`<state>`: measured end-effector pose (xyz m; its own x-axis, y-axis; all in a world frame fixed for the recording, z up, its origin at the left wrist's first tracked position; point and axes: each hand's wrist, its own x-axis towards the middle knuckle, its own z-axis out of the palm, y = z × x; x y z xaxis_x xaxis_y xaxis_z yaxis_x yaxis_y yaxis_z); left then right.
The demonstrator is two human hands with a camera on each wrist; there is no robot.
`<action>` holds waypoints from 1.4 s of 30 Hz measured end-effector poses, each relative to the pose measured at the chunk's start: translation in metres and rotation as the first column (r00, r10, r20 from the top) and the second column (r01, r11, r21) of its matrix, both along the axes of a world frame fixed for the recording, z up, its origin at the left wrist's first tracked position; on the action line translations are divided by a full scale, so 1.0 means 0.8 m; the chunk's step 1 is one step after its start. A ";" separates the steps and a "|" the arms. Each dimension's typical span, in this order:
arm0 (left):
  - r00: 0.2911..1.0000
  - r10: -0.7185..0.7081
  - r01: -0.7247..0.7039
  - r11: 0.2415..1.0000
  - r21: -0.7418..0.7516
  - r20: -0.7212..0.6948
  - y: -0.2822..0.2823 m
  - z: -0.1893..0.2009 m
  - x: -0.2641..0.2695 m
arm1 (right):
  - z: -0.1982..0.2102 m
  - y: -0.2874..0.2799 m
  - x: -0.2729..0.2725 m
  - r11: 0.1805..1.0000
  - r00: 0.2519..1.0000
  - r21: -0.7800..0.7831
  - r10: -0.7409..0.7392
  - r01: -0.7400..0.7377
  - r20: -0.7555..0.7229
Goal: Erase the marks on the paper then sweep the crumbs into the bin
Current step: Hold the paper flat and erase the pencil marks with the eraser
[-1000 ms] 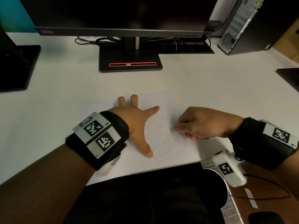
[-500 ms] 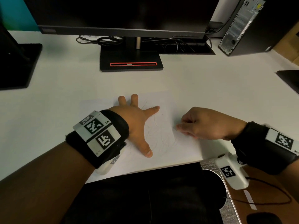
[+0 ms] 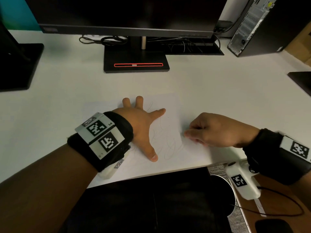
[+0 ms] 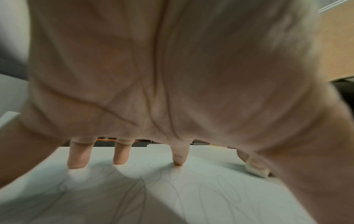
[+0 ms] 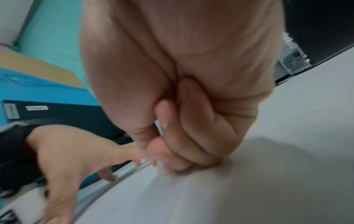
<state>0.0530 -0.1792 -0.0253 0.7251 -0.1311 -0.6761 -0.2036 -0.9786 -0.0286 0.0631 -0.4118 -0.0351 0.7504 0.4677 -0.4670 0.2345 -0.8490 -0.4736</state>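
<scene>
A white sheet of paper (image 3: 170, 125) lies near the desk's front edge, with faint pencil scribbles (image 3: 168, 148) across it. My left hand (image 3: 143, 126) rests flat on the sheet, fingers spread and straight; the left wrist view shows its fingertips (image 4: 179, 160) pressing on the paper (image 4: 191, 197). My right hand (image 3: 187, 134) sits at the sheet's right part and pinches a small white eraser (image 4: 256, 170) against the paper. The right wrist view shows the eraser (image 5: 160, 166) between thumb and curled fingers. A bin (image 3: 217, 169) with a grey rim and dark opening stands below the desk edge at the lower right.
A monitor base (image 3: 136, 63) with cables stands at the back centre, another dark stand (image 3: 18, 64) at the left, and a computer tower (image 3: 252, 26) at the back right. A dark item (image 3: 301, 81) lies at the right edge. The white desk (image 3: 67, 91) surrounds the paper.
My right hand with the eraser has shifted slightly to the right over the paper. My left hand has stayed spread in the same place.
</scene>
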 end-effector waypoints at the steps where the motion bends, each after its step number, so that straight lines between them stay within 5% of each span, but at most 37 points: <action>1: 1.000 0.004 -0.004 1.000 0.001 -0.002 0.001 0.000 0.000 | 0.000 0.001 -0.002 1.000 0.999 -0.004 0.028 -0.028 -0.019; 14: 1.000 0.001 -0.001 1.000 -0.002 -0.003 0.000 0.000 -0.001 | 0.000 -0.007 -0.008 1.000 0.997 0.026 -0.012 0.014 -0.075; 19: 1.000 0.009 -0.009 1.000 -0.002 -0.004 0.000 0.001 -0.002 | 0.000 0.003 -0.018 0.995 0.989 -0.004 0.096 -0.097 -0.114; 23: 1.000 0.007 -0.007 1.000 -0.007 -0.001 0.001 0.000 -0.001 | -0.001 -0.001 -0.007 1.000 1.000 0.019 0.021 -0.021 0.000; 35: 1.000 0.000 0.000 1.000 0.005 0.000 0.001 0.002 -0.002 | 0.000 0.008 -0.021 0.987 0.981 -0.003 0.161 -0.162 -0.105; 39: 1.000 -0.008 0.008 1.000 0.004 0.003 0.000 0.001 -0.002 | 0.001 0.002 -0.011 0.998 0.998 0.004 0.055 -0.055 -0.018; 42: 1.000 0.002 -0.002 1.000 0.001 0.001 0.000 0.003 -0.003 | 0.002 0.010 -0.022 0.990 0.986 -0.011 0.142 -0.144 -0.084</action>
<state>0.0510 -0.1793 -0.0227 0.7259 -0.1289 -0.6756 -0.2018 -0.9790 -0.0301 0.0451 -0.4041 -0.0335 0.6348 0.5589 -0.5336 0.3146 -0.8177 -0.4821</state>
